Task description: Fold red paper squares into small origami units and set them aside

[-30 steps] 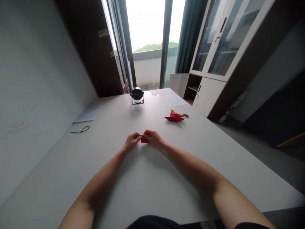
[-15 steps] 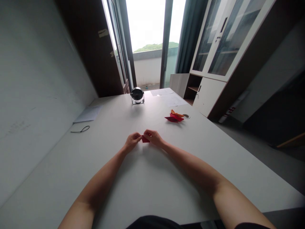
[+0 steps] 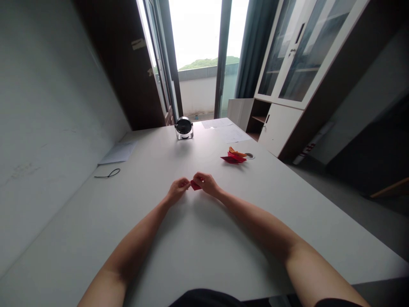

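A small folded piece of red paper [image 3: 194,185] sits between my two hands, just above the white table [image 3: 198,243]. My left hand [image 3: 177,189] pinches its left end with curled fingers. My right hand [image 3: 206,183] is closed over its right end, fingers bent down onto it. Most of the paper is hidden by my fingers. Farther back on the right lies a small pile of folded red and orange paper [image 3: 234,156].
A small black desk fan [image 3: 184,128] stands at the far end. White sheets [image 3: 117,152] and a black cord loop [image 3: 108,173] lie at the left by the wall. More sheets [image 3: 228,131] lie far right. A round cable hole [image 3: 249,156] is beside the pile.
My hands have barely shifted; the red paper has lifted and tilted slightly between my fingers, and my right hand has edged a little farther away.
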The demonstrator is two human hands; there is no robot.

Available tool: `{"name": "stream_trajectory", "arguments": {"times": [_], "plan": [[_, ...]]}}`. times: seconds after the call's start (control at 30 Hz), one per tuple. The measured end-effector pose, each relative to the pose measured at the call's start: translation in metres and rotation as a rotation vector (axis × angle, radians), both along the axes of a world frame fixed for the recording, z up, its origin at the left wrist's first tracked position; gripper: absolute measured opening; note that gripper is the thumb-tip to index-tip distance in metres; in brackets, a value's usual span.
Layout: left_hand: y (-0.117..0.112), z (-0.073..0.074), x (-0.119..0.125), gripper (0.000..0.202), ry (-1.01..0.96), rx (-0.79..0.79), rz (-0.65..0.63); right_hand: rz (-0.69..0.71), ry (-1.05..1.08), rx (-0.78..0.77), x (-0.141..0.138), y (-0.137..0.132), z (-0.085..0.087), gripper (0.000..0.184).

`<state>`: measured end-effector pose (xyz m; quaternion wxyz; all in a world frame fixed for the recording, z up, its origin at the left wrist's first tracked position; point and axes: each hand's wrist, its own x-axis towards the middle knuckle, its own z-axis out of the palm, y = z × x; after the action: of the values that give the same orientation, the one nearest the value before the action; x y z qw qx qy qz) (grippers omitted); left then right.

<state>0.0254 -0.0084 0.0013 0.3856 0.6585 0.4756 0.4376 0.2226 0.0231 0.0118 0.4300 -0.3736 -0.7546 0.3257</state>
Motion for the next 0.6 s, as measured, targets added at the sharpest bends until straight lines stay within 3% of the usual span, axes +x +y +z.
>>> {"name": "stream_trajectory", "arguments": {"times": [0.23, 0.47, 0.6], "plan": [[0.001, 0.001, -0.001, 0.026, -0.041, 0.049, 0.056, 0.007, -0.002, -0.035, -0.001, 0.006, -0.011, 0.021], [0.001, 0.002, -0.001, 0.019, 0.016, 0.125, 0.180, 0.059, -0.041, 0.042, -0.001, 0.001, -0.002, 0.021], [0.004, 0.000, -0.001, 0.018, 0.014, 0.136, 0.215, 0.006, -0.019, 0.053, 0.000, 0.001, 0.000, 0.022]]}}
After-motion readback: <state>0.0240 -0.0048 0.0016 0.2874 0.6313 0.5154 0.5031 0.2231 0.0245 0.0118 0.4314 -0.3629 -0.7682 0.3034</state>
